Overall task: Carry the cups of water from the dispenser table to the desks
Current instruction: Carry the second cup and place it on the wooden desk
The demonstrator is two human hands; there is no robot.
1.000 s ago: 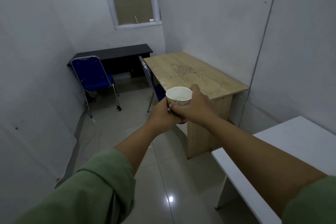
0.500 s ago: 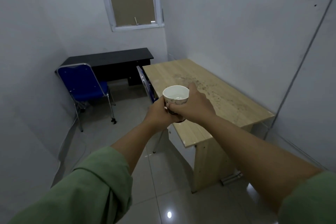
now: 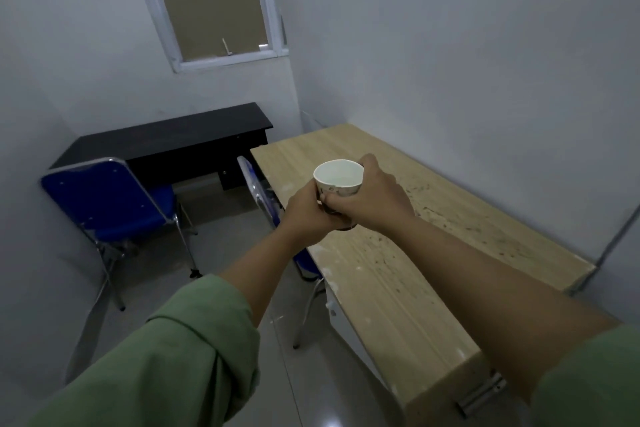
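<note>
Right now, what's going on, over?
Both hands, left and right, grip paper cup. Cup upright, above wooden desk. Nothing in the way.

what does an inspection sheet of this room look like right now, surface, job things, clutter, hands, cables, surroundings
surface: wooden desk against the right wall, top speckled with dark spots and pale smears, nothing standing on it
job's things: white paper cup, upright, held above the desk's left edge
clutter: nothing seen
hands: left hand and right hand both wrapped around the cup
cables: nothing seen
surroundings: black desk under a window; blue chair before it; second blue chair tucked at the wooden desk
</note>
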